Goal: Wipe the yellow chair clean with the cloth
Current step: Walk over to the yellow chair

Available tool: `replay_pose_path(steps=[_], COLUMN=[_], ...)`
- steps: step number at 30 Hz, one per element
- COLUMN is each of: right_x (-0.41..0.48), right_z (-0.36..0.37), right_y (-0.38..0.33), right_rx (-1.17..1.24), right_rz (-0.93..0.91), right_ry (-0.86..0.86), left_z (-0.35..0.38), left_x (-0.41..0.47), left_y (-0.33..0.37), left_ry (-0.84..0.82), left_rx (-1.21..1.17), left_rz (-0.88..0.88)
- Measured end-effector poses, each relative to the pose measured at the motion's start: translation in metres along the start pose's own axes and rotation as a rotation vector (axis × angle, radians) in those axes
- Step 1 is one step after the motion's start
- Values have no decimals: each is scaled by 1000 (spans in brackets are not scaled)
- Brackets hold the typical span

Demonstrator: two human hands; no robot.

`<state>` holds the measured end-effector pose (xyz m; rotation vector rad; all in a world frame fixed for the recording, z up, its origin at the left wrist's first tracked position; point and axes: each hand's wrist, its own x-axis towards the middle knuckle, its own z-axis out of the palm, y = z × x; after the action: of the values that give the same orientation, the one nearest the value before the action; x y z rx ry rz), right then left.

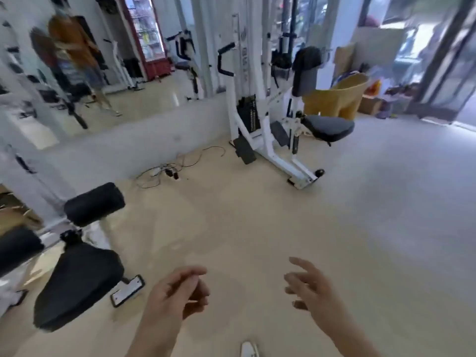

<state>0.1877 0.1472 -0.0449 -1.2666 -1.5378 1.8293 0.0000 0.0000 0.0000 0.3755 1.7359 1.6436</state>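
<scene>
Looking down over a smooth, glossy beige floor, held both hands out low in front. Held left hand loosely curled, fingers bent inward, grasping nothing. Spread right hand wide, its fingers straight and released, palm turned inward. Saw chair well apart from both hands, far back on the right: moulded yellow tub shape with rounded back and stubby legs, partly hidden behind white steel machine. Noted matte dark oval seat of machine just in front of chair. Had black cushioned pad at left, cylindrical roller beyond it, thin tangled cables by the wall.
</scene>
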Motion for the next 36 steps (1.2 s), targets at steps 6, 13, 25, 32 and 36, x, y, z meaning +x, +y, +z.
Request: replay_pose_path(steps=[6,13,25,32,36], right_x=[93,233,495,684,774], right_z=[-87,-140,-249,-343,-374], right_y=[-28,-98,-219,-309,-358], right_rx=[494,451,-1036,-1156,-1097], right_rz=[146,113,-275,-265,-295], right_ry=[267,408,493,392,305], left_z=[96,219,446,599,651], left_x=[139,322,574,722,799], left_y=[15,81,173,202,233], left_ry=[-194,-348,-506,-470,-419], left_rx=[168,579,1004,1342,1471], left_rz=[75,391,672,761,742])
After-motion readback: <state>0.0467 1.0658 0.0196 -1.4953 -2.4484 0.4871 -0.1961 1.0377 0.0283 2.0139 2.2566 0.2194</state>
